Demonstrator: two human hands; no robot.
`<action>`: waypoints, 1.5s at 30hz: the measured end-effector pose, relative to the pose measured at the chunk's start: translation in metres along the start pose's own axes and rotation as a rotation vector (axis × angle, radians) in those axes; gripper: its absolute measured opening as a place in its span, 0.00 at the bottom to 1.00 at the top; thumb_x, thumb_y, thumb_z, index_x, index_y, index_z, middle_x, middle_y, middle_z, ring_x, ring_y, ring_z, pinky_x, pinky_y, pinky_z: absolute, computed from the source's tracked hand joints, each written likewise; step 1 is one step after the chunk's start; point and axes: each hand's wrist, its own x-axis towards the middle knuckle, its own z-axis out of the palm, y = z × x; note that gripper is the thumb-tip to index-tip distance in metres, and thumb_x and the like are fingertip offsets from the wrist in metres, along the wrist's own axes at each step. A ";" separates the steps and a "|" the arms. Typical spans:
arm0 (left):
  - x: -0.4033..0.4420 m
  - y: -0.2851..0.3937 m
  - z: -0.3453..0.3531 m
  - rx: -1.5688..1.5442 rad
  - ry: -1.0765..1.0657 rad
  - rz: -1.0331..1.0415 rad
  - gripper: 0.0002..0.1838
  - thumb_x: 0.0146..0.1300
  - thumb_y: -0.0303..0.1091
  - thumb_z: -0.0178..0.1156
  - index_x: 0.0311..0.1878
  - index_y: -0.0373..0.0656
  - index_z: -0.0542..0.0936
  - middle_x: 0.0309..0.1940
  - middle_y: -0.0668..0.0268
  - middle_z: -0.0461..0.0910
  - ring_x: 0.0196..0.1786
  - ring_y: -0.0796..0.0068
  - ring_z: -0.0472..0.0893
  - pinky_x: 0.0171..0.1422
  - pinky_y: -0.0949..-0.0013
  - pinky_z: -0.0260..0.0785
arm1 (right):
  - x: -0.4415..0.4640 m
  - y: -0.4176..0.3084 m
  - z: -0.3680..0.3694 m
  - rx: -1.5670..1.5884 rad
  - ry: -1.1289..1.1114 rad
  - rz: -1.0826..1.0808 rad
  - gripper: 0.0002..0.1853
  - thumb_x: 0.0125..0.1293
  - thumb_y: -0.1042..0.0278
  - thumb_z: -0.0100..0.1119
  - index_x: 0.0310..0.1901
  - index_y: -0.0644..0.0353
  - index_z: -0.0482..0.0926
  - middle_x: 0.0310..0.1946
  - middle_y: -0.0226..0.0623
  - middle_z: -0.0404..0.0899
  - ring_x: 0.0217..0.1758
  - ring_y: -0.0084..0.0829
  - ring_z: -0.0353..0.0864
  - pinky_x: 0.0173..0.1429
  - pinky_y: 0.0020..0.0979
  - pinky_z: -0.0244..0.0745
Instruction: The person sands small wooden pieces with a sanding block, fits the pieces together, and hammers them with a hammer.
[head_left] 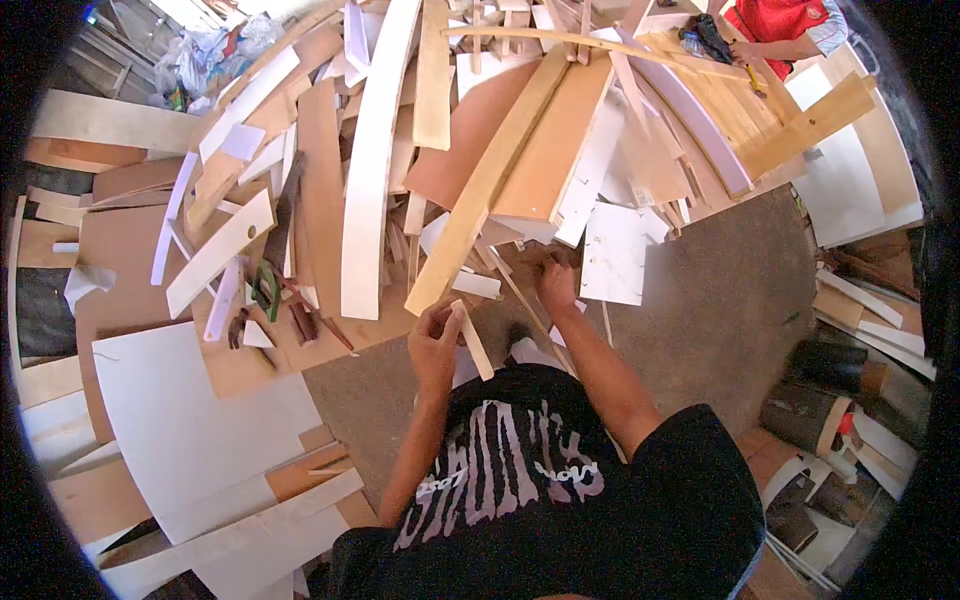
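Observation:
My left hand (434,343) is closed around a short, narrow wooden strip (474,345), which slants down in front of my shirt. Just above that hand lies the lower end of a long yellowish wooden board (485,195). My right hand (556,284) reaches in at the near edge of the wood pile, its fingers curled. What it grips, if anything, is too dark to make out. A thin wooden stick (528,300) runs beside it, and a white panel (613,255) hangs close on its right.
Boards and offcuts heap over the worktable (250,370), with pliers (238,328) at its near left. A white sheet (200,420) lies at left. Across the table, a person in red (775,30) has a hand near a hammer (756,82). Scraps and dark cylinders (800,415) sit right.

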 end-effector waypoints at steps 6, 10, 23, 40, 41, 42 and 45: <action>0.012 -0.011 0.034 0.025 -0.137 -0.084 0.16 0.67 0.31 0.66 0.55 0.37 0.82 0.41 0.62 0.86 0.37 0.79 0.83 0.35 0.74 0.77 | -0.006 -0.008 -0.022 0.189 0.336 -0.115 0.15 0.61 0.76 0.57 0.49 0.72 0.80 0.46 0.61 0.79 0.53 0.60 0.79 0.58 0.52 0.77; 0.016 -0.015 0.062 0.099 -0.223 -0.006 0.16 0.67 0.31 0.67 0.56 0.37 0.82 0.41 0.64 0.85 0.39 0.80 0.83 0.35 0.75 0.77 | -0.010 -0.022 -0.038 -0.237 0.065 -0.089 0.13 0.60 0.76 0.56 0.43 0.75 0.82 0.50 0.59 0.80 0.62 0.55 0.75 0.74 0.48 0.65; 0.012 -0.047 0.072 0.030 -0.298 -0.027 0.15 0.66 0.30 0.67 0.54 0.37 0.82 0.39 0.66 0.85 0.35 0.81 0.82 0.31 0.76 0.76 | -0.027 -0.025 -0.034 0.177 0.193 0.006 0.25 0.58 0.80 0.55 0.59 0.73 0.73 0.52 0.68 0.76 0.60 0.67 0.73 0.69 0.52 0.71; 0.018 -0.045 0.051 0.067 -0.235 -0.054 0.16 0.66 0.33 0.67 0.54 0.35 0.83 0.39 0.65 0.85 0.35 0.80 0.83 0.32 0.77 0.75 | -0.014 -0.022 -0.016 -0.028 0.155 0.098 0.20 0.63 0.72 0.52 0.56 0.71 0.76 0.65 0.62 0.67 0.66 0.61 0.69 0.70 0.52 0.67; 0.020 -0.046 0.050 0.070 -0.240 -0.051 0.16 0.66 0.33 0.67 0.54 0.35 0.83 0.39 0.65 0.85 0.35 0.80 0.83 0.32 0.77 0.75 | -0.015 -0.024 -0.015 -0.025 0.160 0.103 0.20 0.63 0.72 0.52 0.56 0.71 0.76 0.65 0.62 0.67 0.66 0.61 0.69 0.70 0.52 0.67; 0.021 -0.048 0.050 0.081 -0.254 -0.049 0.16 0.66 0.33 0.67 0.54 0.35 0.82 0.39 0.65 0.85 0.35 0.80 0.83 0.32 0.77 0.75 | -0.017 -0.030 -0.019 0.011 0.239 0.138 0.20 0.65 0.71 0.50 0.56 0.72 0.76 0.66 0.63 0.66 0.68 0.62 0.66 0.73 0.51 0.63; 0.021 -0.052 0.050 0.092 -0.287 -0.072 0.16 0.66 0.32 0.68 0.54 0.35 0.82 0.38 0.65 0.85 0.35 0.80 0.82 0.33 0.77 0.75 | -0.019 -0.047 -0.042 -0.072 0.165 0.179 0.21 0.67 0.70 0.47 0.56 0.74 0.76 0.68 0.65 0.64 0.70 0.62 0.65 0.76 0.50 0.60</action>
